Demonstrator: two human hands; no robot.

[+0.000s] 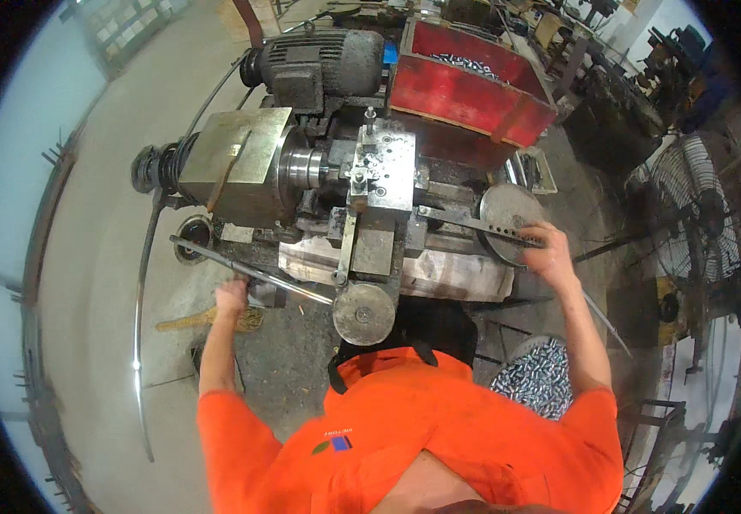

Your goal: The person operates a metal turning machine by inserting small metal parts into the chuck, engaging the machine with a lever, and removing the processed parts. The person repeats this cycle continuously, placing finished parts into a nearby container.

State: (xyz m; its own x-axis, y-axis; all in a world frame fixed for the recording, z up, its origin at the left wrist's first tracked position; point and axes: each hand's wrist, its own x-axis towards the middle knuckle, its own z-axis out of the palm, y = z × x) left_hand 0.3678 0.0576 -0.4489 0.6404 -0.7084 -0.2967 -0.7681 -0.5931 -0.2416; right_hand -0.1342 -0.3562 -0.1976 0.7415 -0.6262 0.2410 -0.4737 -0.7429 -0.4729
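My right hand [548, 254] is closed round the outer end of a flat metal bar with holes [464, 221], which runs from the slide of a small lathe. My left hand [232, 296] is closed beside a long shiny lever rod [259, 272]; what its fingers hold, if anything, is hidden. The rod slants down to a round metal disc [363, 314] at the slide's near end. In the lathe's middle, a chuck [304, 168] faces a steel tool block [390, 170] with bolts on top. A second, larger disc [511, 214] sits behind the flat bar.
A dark electric motor [323, 64] stands behind the headstock [233, 158]. Back right is a red bin [464, 98] with small metal parts. A container of many small shiny pieces [537, 377] is by my right elbow. A straw brush [208, 320] lies below my left hand; a fan [691, 206] stands right.
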